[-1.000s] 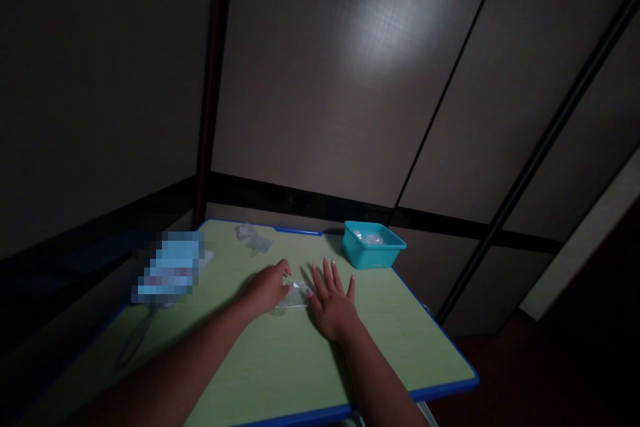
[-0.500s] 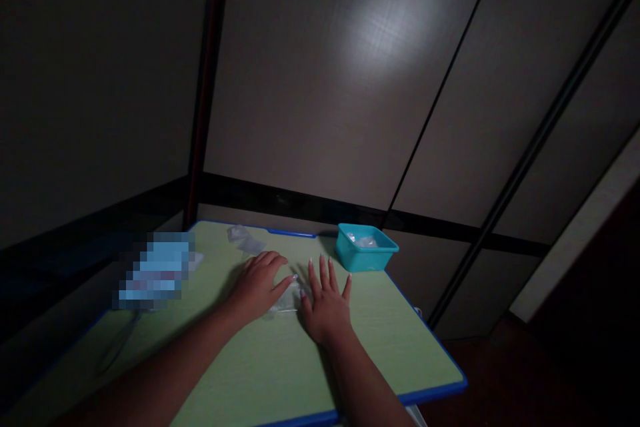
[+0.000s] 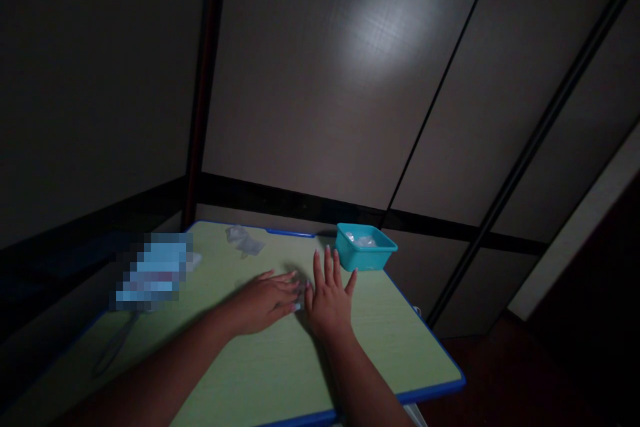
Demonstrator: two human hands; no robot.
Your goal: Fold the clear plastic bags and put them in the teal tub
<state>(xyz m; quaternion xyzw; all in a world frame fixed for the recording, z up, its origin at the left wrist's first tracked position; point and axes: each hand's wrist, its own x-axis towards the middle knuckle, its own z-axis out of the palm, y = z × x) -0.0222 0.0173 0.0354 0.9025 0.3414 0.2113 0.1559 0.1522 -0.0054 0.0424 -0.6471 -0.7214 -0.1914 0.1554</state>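
My left hand (image 3: 266,301) lies over the middle of the green table (image 3: 280,373), its fingers stretched out and pointing right. Beside it my right hand (image 3: 329,300) is spread flat, fingers pointing away from me. Between the two hands shows a bit of clear plastic (image 3: 299,306), mostly covered by the left hand, so its full shape is hidden. Neither hand is closed around anything. Farther back, a crumpled clear plastic bag (image 3: 245,241) lies near the table's far edge.
A turquoise plastic basket (image 3: 367,258) with clear plastic in it stands at the back right corner. A blurred-out blue object (image 3: 157,271) with a strap (image 3: 116,345) sits at the left edge. Wardrobe panels (image 3: 310,100) rise right behind the table.
My left hand has flattened and turned, its fingers now extended to the right over the clear plastic. My right hand has shifted slightly forward, still spread.
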